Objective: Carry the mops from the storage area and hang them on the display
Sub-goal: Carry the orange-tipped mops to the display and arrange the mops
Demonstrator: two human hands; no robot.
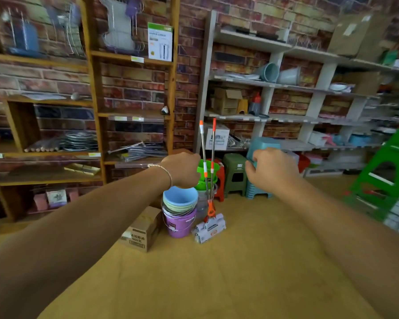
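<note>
Two mops (208,171) with thin metal handles and orange-and-white grips stand upright against the brick wall, their wrapped heads (209,227) resting on the floor. My left hand (181,170) is stretched out just left of the handles, fingers curled away from view, holding nothing that I can see. My right hand (268,169) reaches forward to the right of the mops, fingers loosely curled and apart from them. Neither hand touches a mop.
A stack of buckets (180,211) and a cardboard box (143,229) stand left of the mop heads. Green basins (205,173) and plastic stools (235,173) sit behind. Wooden shelves fill the left, white shelves the right, and a green stool stack (387,171) is at far right.
</note>
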